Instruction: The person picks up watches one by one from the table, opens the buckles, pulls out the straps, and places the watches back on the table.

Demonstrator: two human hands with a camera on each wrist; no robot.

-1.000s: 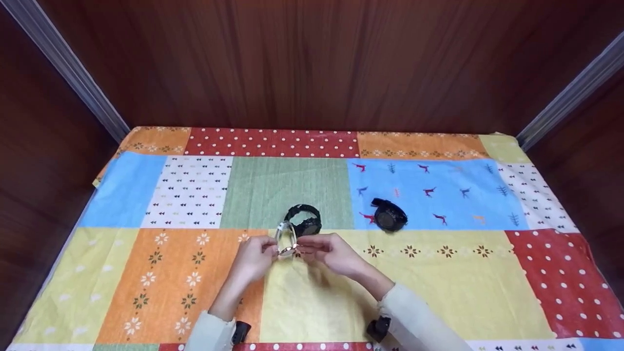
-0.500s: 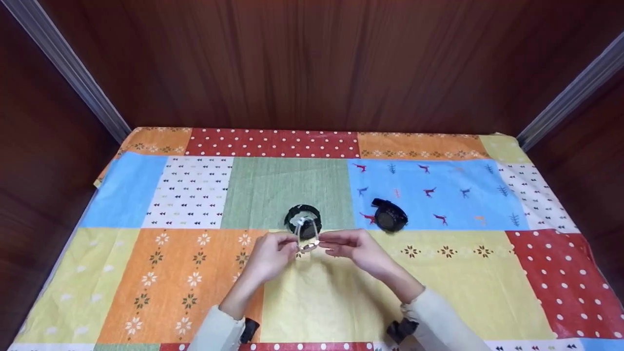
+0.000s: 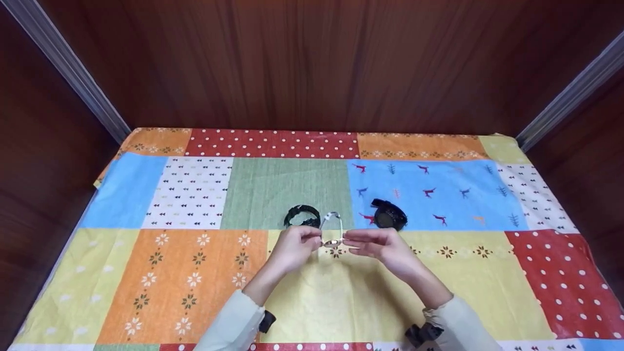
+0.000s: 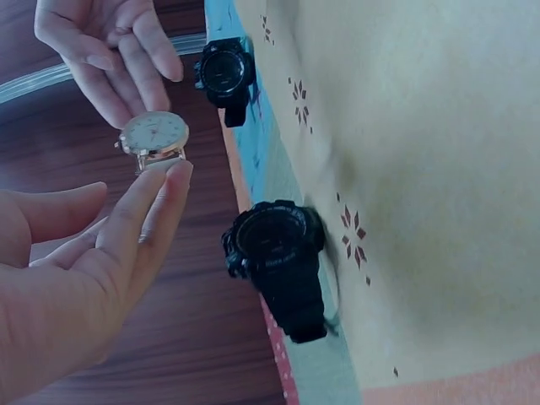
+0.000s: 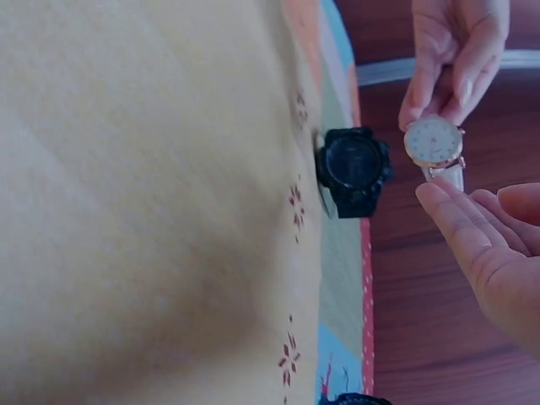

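A wristwatch (image 3: 333,242) with a white dial, gold-coloured rim and pale strap is carried between the fingertips of both hands. Its strap forms an upright loop above the case in the head view. My left hand (image 3: 297,247) touches its left side with extended fingers; in the left wrist view the thumb (image 4: 72,207) stands apart from it. On the other side, my right hand (image 3: 387,248) has its straight fingers at the watch, its thumb (image 5: 519,202) away from it. The white dial (image 5: 433,140) faces the wrist cameras.
A black wristwatch (image 3: 296,213) stands just behind the left hand, partly covered by it. Another black wristwatch (image 3: 390,216) lies on a blue patch behind the right hand. A patchwork cloth (image 3: 185,273) covers the table, with brown wooden panels (image 3: 312,63) around it.
Both hands have moved to the right with the pale-strapped wristwatch between them, passing in front of the nearer black watch. The two black wristwatches have stayed in place.
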